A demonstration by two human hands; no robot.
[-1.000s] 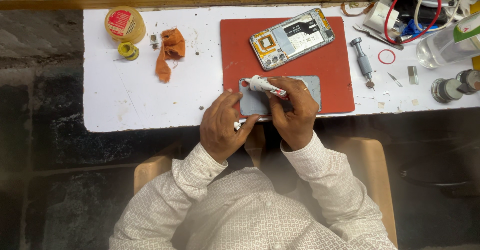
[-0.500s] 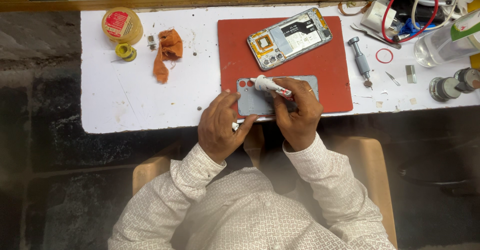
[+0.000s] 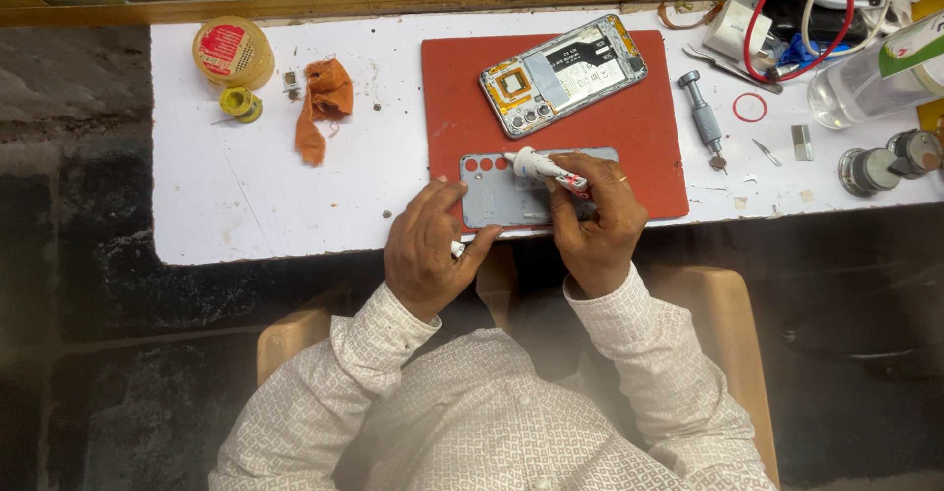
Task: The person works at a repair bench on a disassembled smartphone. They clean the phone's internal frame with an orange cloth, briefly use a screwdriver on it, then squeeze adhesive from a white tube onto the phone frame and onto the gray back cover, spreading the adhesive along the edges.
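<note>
Two hands at work: left hand (image 3: 425, 247) flat, pinning grey plastic phone back cover (image 3: 492, 191); right hand (image 3: 597, 218) clamped on small white glue tube (image 3: 544, 167). Risk: oversqueeze smearing cover, red mat (image 3: 452, 88).

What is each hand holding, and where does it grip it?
The right hand holds a small white tube by its rear end, nozzle on the grey back cover. The left hand presses on the cover's near edge.

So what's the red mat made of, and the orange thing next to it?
The red mat looks like rubber or silicone: flat, matte, no shine, with rounded corners. The orange thing looks like cloth: it lies crumpled in soft folds with ragged edges. Neither can be told for sure from above.
</note>
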